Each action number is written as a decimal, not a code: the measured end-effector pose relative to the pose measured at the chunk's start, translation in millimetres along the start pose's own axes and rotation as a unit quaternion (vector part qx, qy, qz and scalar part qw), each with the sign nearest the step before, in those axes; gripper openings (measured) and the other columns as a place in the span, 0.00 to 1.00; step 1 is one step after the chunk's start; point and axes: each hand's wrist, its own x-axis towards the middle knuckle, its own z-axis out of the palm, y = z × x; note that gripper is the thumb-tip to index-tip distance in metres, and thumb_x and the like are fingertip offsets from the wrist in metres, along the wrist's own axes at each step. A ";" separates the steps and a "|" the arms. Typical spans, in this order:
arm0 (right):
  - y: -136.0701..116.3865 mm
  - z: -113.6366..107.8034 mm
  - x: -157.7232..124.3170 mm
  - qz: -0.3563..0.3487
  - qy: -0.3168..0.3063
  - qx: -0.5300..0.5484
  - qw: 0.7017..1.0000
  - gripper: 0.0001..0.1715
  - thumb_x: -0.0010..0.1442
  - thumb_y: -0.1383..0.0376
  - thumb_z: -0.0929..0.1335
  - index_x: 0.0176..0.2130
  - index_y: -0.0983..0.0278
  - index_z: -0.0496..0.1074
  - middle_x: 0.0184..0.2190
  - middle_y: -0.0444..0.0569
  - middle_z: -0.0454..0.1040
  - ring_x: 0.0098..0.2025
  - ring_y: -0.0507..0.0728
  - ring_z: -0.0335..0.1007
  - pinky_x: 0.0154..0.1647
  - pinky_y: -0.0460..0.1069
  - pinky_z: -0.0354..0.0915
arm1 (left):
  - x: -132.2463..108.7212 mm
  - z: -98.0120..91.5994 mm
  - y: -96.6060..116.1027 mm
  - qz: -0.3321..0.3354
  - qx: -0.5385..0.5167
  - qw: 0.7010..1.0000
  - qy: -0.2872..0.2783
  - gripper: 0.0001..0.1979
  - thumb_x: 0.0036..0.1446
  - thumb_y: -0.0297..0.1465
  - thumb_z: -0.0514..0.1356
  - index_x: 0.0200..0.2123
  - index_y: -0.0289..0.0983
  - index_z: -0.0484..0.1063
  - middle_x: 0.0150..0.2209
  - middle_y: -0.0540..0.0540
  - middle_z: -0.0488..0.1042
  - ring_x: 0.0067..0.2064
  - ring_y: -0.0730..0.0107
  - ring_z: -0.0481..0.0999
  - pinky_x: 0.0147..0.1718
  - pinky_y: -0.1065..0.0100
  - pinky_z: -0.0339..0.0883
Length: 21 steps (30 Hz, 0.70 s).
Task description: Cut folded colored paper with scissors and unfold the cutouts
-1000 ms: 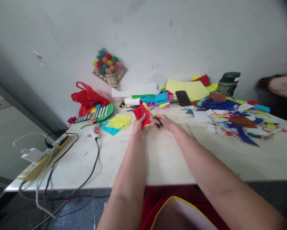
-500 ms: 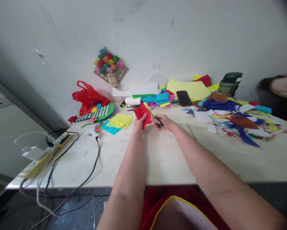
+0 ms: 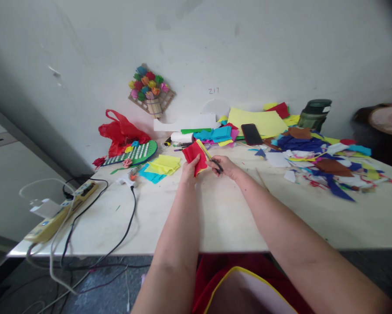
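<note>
Over the middle of the table, my left hand (image 3: 190, 169) pinches a folded stack of red crepe paper (image 3: 191, 153) with a yellow layer along its right edge. My right hand (image 3: 226, 165) is closed round the dark handles of a pair of scissors (image 3: 218, 166). The scissors lie against the yellow right edge of the stack; their blades are hard to make out. To the left of my left hand rest yellow paper sheets (image 3: 165, 164) on top of blue paper (image 3: 152, 175).
A glue gun (image 3: 127, 179) and a power strip (image 3: 61, 213) with trailing cords lie at left. Behind are a red plastic bag (image 3: 124, 131), a phone (image 3: 251, 134) and blue crepe paper (image 3: 212, 133). Paper scraps (image 3: 329, 168) and a green bottle (image 3: 314, 114) stand right.
</note>
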 end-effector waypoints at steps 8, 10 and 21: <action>3.7 -0.7 2.7 -0.006 0.009 0.008 1.000 0.16 0.46 0.59 0.73 0.24 0.64 0.63 0.11 0.37 0.61 0.12 0.46 0.55 0.10 0.41 0.55 | 2.3 -1.8 -1.8 0.000 -0.012 1.000 -0.007 0.12 0.43 0.33 0.68 0.31 0.33 0.73 0.27 0.45 0.75 0.28 0.71 0.75 0.24 0.75 0.63; 3.3 -0.5 2.2 -0.006 0.011 0.009 1.000 0.16 0.46 0.60 0.73 0.24 0.64 0.63 0.11 0.37 0.61 0.11 0.46 0.55 0.10 0.41 0.54 | 2.4 -1.9 -1.7 0.000 -0.013 1.000 -0.008 0.12 0.43 0.33 0.68 0.31 0.33 0.73 0.26 0.45 0.75 0.28 0.70 0.75 0.24 0.75 0.63; 4.2 0.2 3.5 -0.005 0.024 0.019 1.000 0.18 0.43 0.59 0.74 0.24 0.64 0.63 0.10 0.36 0.61 0.11 0.46 0.54 0.09 0.41 0.53 | 1.1 -1.3 -0.2 0.001 -0.018 1.000 -0.002 0.14 0.40 0.33 0.69 0.30 0.32 0.72 0.20 0.50 0.70 0.18 0.80 0.67 0.16 0.77 0.54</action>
